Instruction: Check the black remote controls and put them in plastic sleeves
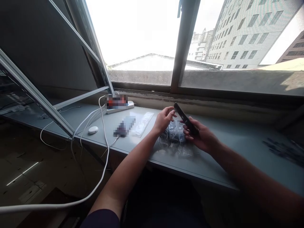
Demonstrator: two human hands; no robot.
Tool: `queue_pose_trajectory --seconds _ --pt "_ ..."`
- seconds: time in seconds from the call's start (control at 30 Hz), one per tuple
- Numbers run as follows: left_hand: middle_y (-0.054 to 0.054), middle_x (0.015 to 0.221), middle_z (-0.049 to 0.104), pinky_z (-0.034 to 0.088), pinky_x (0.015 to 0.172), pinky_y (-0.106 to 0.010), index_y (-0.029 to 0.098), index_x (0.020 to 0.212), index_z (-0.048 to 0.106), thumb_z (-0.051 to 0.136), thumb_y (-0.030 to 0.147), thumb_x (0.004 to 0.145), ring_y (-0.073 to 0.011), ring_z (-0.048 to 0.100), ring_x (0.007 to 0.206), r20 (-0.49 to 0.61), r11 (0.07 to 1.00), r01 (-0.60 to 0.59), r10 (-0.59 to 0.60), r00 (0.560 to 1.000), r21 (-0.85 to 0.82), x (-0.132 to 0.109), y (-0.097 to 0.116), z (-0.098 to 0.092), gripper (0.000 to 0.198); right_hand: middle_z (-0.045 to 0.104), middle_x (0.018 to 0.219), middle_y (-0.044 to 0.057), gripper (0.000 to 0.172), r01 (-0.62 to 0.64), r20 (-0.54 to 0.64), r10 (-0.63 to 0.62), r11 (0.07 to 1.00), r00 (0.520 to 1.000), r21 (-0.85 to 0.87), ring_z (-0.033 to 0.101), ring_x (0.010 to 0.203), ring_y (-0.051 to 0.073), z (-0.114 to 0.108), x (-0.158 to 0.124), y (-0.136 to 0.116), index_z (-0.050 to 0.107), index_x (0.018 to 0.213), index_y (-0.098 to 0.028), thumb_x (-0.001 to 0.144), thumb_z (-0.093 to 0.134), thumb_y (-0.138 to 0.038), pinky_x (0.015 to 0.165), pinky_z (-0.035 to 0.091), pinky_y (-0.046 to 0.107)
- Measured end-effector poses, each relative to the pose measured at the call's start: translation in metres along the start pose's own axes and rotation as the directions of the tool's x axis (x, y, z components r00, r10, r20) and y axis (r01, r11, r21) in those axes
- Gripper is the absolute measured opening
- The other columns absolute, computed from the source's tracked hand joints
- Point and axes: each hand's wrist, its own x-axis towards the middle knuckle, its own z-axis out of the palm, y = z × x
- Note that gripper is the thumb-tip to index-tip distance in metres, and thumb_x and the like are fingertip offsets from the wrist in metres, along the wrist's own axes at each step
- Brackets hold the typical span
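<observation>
Dark slab, maybe phone: right hand clasps it, left hand pinches top.

The slim black device gripped in the right hand looks smooth and glossy. Just beneath the grip lies shiny, crinkled clear plastic wrapping on a matt grey ledge. Well left of the grip runs a smooth white plastic cable.

Phone: slim black slab, tilted, upper end pointing up-left. Lower half rests across right fingers; upper end held between left fingertips.
</observation>
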Motion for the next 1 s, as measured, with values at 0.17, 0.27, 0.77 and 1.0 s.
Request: queue_pose_trajectory --seconds 0.17,0.27,0.77,1.0 --pt "-0.006 0.093 0.077 0.046 0.055 -0.022 0.016 0.107 0.072 0.051 0.033 0.106 -0.0113 0.067 0.065 0.068 1.000 -0.005 0.005 0.998 -0.007 -0.003 0.001 0.001 0.027 0.063 0.090 0.003 0.004 0.037 -0.066 -0.039 0.999 0.997 -0.021 0.065 0.069 0.014 0.000 0.000 -0.001 0.073 0.104 -0.018 0.105 0.071 -0.021 0.042 0.051 0.017" --pt "-0.005 0.090 0.076 0.046 0.056 -0.021 0.017 0.102 0.071 0.053 0.028 0.102 -0.0112 0.068 0.066 0.071 1.000 0.000 -0.001 0.997 0.018 -0.003 0.000 0.002 0.021 0.072 0.100 0.010 0.014 0.005 -0.093 -0.008 0.999 0.996 -0.034 0.068 0.069 0.016 0.003 -0.002 -0.003 0.072 0.109 -0.018 0.111 0.060 -0.025 0.039 0.051 0.018" --pt "-0.006 0.094 0.079 0.048 0.060 -0.022 0.014 0.125 0.075 0.053 0.023 0.088 -0.0111 0.064 0.066 0.122 0.999 -0.003 0.009 0.992 -0.050 -0.007 0.010 0.001 0.044 0.069 0.091 0.010 0.019 0.021 -0.039 -0.018 0.994 0.999 0.103 0.061 0.067 0.019 -0.002 0.000 -0.006 0.072 0.109 -0.019 0.109 0.060 -0.035 0.050 0.057 0.027" --pt "-0.007 0.096 0.080 0.048 0.061 -0.023 0.015 0.126 0.075 0.052 0.023 0.089 -0.0115 0.064 0.067 0.115 1.000 0.009 -0.005 0.993 -0.030 -0.006 0.009 0.001 0.044 0.064 0.089 0.005 0.013 -0.015 -0.021 0.017 0.992 1.000 0.129 0.061 0.068 0.016 0.003 -0.004 -0.006 0.074 0.116 -0.019 0.105 0.069 -0.024 0.049 0.058 0.020"
